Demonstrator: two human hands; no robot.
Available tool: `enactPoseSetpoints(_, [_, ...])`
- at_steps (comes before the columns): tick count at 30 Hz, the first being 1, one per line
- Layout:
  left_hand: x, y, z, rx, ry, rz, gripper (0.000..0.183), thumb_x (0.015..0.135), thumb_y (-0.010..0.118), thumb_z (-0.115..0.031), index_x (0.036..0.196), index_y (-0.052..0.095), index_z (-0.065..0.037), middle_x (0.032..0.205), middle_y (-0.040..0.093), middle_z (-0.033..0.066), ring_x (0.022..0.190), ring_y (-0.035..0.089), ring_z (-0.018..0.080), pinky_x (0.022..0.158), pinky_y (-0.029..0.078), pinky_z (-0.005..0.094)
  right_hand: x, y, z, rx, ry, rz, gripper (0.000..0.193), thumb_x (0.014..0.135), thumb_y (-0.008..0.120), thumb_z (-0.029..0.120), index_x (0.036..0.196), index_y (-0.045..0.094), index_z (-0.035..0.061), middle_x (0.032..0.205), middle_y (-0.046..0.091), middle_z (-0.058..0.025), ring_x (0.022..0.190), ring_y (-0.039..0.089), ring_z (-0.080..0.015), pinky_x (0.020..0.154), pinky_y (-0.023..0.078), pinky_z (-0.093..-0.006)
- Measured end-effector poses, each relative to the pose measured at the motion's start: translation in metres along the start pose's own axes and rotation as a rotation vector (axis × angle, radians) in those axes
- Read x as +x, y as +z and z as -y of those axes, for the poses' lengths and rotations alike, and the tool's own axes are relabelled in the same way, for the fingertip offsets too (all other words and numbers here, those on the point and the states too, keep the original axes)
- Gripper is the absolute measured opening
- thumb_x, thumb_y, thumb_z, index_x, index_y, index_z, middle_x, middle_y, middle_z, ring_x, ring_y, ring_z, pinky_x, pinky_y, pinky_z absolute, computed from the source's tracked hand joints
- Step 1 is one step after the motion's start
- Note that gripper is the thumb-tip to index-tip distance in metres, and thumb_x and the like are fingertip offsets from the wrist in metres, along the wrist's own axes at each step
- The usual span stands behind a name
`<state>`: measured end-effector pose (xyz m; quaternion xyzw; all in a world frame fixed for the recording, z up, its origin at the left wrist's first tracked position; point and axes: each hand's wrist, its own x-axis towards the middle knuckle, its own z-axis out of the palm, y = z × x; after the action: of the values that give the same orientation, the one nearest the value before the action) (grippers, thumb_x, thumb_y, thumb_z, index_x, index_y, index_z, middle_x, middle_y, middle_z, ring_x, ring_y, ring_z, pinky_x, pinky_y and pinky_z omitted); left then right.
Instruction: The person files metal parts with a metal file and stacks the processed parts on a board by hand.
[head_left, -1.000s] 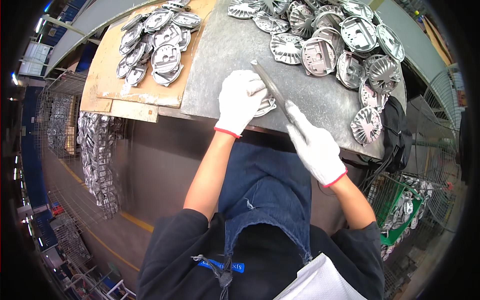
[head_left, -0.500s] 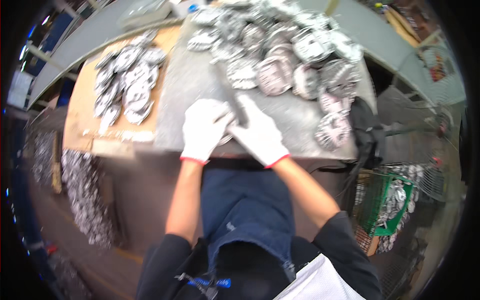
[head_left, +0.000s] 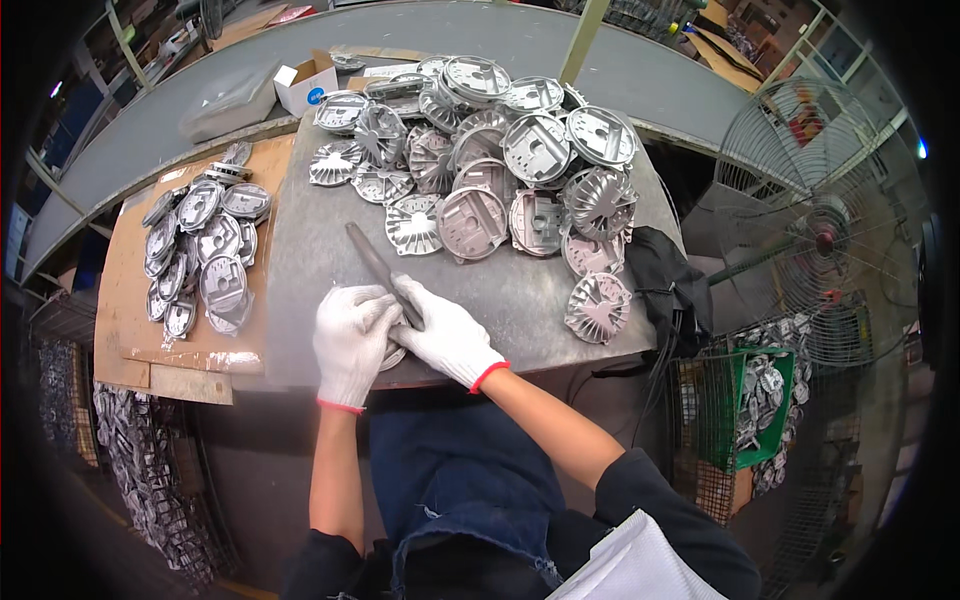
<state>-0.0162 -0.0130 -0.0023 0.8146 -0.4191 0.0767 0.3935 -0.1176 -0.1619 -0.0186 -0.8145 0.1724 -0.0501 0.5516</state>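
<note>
Both my hands wear white knitted gloves with red cuffs and are close together at the near edge of the metal-topped table [head_left: 310,250]. My right hand [head_left: 440,330] is closed round a long, flat, dark grey file [head_left: 368,252], whose far end points up and to the left. Beside it, my left hand [head_left: 352,338] has its fingers curled over a round metal casting [head_left: 392,357]. Only a small piece of that casting's rim shows below the gloves; the rest is hidden.
Beyond my hands lies a heap of round finned castings [head_left: 470,220]. More castings [head_left: 200,240] lie on cardboard [head_left: 120,310] at left. A black bag [head_left: 668,285] and a wire-guarded fan [head_left: 820,235] stand at right, above a green crate [head_left: 742,440] of castings.
The whole view has shifted, so table and hands appear lower and further left, and the blur has gone. My hands keep much the same hold on file and casting.
</note>
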Motion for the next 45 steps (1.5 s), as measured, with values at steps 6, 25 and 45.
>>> enactPoseSetpoints(6, [0.0, 0.003, 0.0, -0.011, -0.015, -0.043, 0.013, 0.085, 0.09, -0.012, 0.098, 0.089, -0.008, 0.102, 0.083, 0.0077, 0.097, 0.077, 0.0296, 0.1, 0.059, 0.0455, -0.003, 0.0, -0.002, -0.069, -0.037, -0.035, 0.078, 0.101, 0.076, 0.03, 0.17, 0.048, 0.0047, 0.162, 0.063, -0.0236, 0.149, 0.062, -0.0382, 0.122, 0.051, -0.0439])
enactPoseSetpoints(25, [0.035, -0.027, -0.023, -0.035, 0.058, -0.248, 0.016, 0.091, 0.089, -0.015, 0.103, 0.089, -0.005, 0.108, 0.084, 0.0114, 0.101, 0.08, 0.0289, 0.093, 0.062, 0.0363, 0.001, 0.005, -0.01, -0.053, 0.043, -0.021, 0.076, 0.098, 0.081, 0.036, 0.167, 0.055, 0.0169, 0.154, 0.071, -0.0173, 0.141, 0.067, -0.0397, 0.117, 0.055, -0.044])
enactPoseSetpoints(45, [-0.012, 0.008, 0.0, 0.026, -0.143, 0.017, 0.017, 0.094, 0.087, -0.021, 0.106, 0.091, -0.01, 0.112, 0.086, 0.0082, 0.115, 0.077, 0.0268, 0.106, 0.057, 0.0381, -0.048, -0.042, -0.028, -0.023, -0.053, 0.003, 0.072, 0.101, 0.077, 0.019, 0.167, 0.054, 0.0037, 0.168, 0.06, -0.0209, 0.158, 0.055, -0.0331, 0.129, 0.044, -0.0393])
